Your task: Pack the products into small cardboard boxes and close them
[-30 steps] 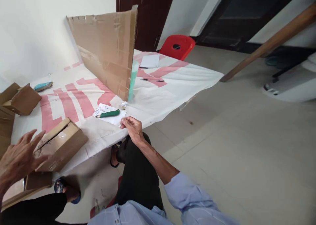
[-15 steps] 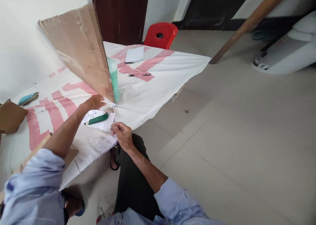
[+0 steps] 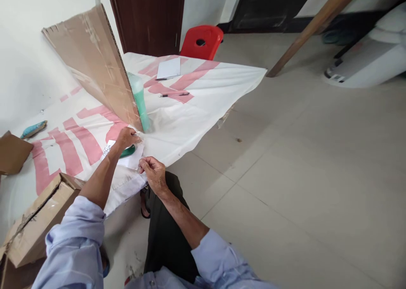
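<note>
My left hand (image 3: 126,137) reaches over the white paper sheet (image 3: 133,160) and pinches a small crumpled silvery thing at the foot of the upright cardboard sheet (image 3: 95,69). Its fingers are closed; what they hold is too small to name. The green-handled knife (image 3: 128,152) lies under that hand, mostly hidden. My right hand (image 3: 152,172) rests at the near edge of the white and red cloth (image 3: 196,111), with fingers curled together at the corner of the paper. A green bottle (image 3: 139,100) stands behind the cardboard.
A brown carton (image 3: 34,221) sits at the lower left and another cardboard piece (image 3: 12,151) at the far left. A notepad (image 3: 168,67) and pen (image 3: 174,95) lie farther back. A red stool (image 3: 200,41), a wooden pole (image 3: 314,22) and tiled floor are to the right.
My left hand swung from the carton at the left across to the cardboard's base and closed on the small silvery thing. The right hand stayed at the cloth edge.
</note>
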A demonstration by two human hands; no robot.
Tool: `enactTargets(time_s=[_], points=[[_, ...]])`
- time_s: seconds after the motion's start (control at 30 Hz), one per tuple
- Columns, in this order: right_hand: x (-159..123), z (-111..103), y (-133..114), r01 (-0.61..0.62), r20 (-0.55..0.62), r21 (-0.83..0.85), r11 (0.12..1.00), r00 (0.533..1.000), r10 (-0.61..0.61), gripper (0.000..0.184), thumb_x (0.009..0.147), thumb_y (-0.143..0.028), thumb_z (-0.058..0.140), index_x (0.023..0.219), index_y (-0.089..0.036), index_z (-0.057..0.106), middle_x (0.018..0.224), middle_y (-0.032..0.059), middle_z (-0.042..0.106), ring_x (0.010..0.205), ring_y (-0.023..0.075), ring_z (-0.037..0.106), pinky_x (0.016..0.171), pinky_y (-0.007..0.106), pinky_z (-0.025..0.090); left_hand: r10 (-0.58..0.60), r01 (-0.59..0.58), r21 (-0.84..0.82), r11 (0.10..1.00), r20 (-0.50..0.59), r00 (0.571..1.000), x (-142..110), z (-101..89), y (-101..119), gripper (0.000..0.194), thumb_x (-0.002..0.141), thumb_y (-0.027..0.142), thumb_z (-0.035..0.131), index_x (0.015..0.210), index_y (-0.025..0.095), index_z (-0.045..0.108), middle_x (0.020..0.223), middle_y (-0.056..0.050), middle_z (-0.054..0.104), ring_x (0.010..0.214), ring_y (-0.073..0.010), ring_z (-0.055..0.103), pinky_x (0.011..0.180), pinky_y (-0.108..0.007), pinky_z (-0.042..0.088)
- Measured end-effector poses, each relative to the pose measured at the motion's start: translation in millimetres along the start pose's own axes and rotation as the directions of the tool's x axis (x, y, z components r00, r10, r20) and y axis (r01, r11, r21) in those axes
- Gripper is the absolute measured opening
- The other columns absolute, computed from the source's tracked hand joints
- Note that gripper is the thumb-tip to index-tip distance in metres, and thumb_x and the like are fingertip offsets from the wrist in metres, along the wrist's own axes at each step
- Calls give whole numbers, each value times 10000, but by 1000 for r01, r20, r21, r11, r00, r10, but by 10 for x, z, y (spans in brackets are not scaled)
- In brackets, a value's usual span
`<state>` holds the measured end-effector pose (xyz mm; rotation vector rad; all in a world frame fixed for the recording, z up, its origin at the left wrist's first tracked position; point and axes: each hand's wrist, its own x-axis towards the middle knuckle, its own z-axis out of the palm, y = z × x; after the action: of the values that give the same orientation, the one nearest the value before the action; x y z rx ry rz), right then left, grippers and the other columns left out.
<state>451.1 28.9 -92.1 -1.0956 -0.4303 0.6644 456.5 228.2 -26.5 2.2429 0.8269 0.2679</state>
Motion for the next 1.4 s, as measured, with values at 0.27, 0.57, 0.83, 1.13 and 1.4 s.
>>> enactTargets(time_s=[0.27,0.57,0.83,1.13,1.4], points=[[-68,29,-16,10,-17,58,998,1000,-9,450,775,-661,760,773,-217,680,663,-3,661,609,146,605,634,298,548,-33,6,-166,986,-159,987,-472,-240,225,272,764,304,728,615,175,541,571,25,528,554,-90,471,531,-219,372],[-620,-85,-577,174,104,84,981,978,-182,378,859,-588,790,866,-216,720,1150,76,709,803,157,715,658,296,633,29,-152,-462,874,-262,965,-1836,-174,602,429,763,540,889,792,133,758,666,-23,653,592,-109,537,550,-238,455],[-1438,-42,-802,171,335,-21,985,929,-155,290,910,-497,790,859,-212,764,1056,66,797,774,161,713,655,283,626,155,-301,-210,930,-519,841,-3385,0,699,381,971,500,747,1154,185,858,1086,-131,828,938,-232,753,836,-328,597],[-2056,77,-1095,234,638,-25,972,752,-164,310,927,-490,775,795,-213,728,980,56,808,635,124,643,627,274,584,-188,-234,-651,722,-510,840,-4574,-19,799,313,843,429,901,1054,198,886,1034,-112,841,889,-228,763,696,-284,628],[-2455,86,-1258,294,775,36,955,596,-212,240,975,-395,740,821,-211,729,923,38,764,686,120,652,647,251,560,-49,-382,-641,666,-548,835,-5081,145,840,268,800,344,937,1015,194,880,976,-92,763,902,-200,721,826,-318,608]])
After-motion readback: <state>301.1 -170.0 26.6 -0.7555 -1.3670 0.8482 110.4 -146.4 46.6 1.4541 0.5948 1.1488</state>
